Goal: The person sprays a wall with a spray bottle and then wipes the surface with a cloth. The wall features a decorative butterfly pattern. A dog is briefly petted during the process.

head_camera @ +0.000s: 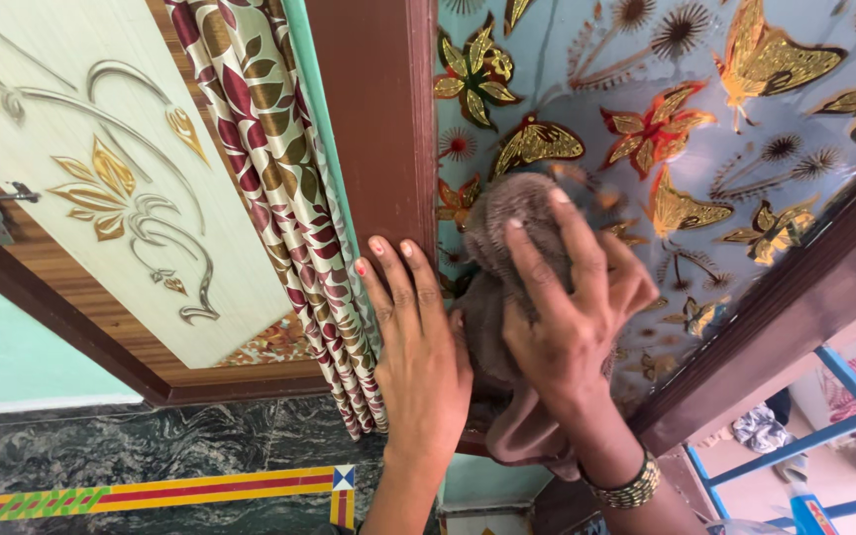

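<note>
The right hand (572,317) presses a bunched brown cloth (507,238) against the butterfly-patterned panel (705,119) at frame centre, fingers gripping it and pointing toward the upper left. The left hand (418,347) lies flat and released on the dark wooden frame (378,109), touching the cloth's left edge, beside the leaf-print curtain (279,168).

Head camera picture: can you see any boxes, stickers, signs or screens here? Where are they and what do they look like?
No boxes, signs or screens show.
Glass panel: right of the brown frame, pale blue with gold and red butterfly decorations.
Brown cloth: pressed on it by the right hand.
Left hand: flat on the frame.
</note>
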